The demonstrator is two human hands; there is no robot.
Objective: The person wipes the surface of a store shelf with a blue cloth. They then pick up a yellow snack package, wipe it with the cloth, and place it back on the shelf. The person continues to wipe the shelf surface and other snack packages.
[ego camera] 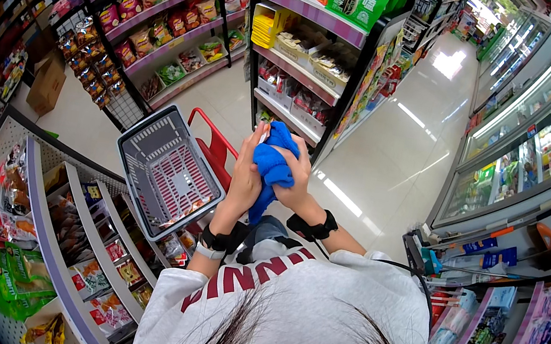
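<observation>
A bunched blue cloth [274,164] is held in front of my body, its loose end hanging down between my wrists. My right hand [298,183] grips it, fingers curled over the folds. My left hand [243,183] is upright on the cloth's other side. Between its fingers and the cloth shows the edge of a small white-and-orange item [265,132], mostly hidden, perhaps a packet. To the left of my hands is a grey plastic shopping basket [137,151] on a red cart [214,155]; a small packet [189,212] lies along its near side.
A snack shelf [302,64] stands just ahead, with chip shelves [155,10] farther left. A low rack of packaged foods [82,250] curves along my left side. Glass-door refrigerators [520,144] line the right, with long-handled cleaning tools [501,232] nearer me. A tiled aisle [411,123] runs between.
</observation>
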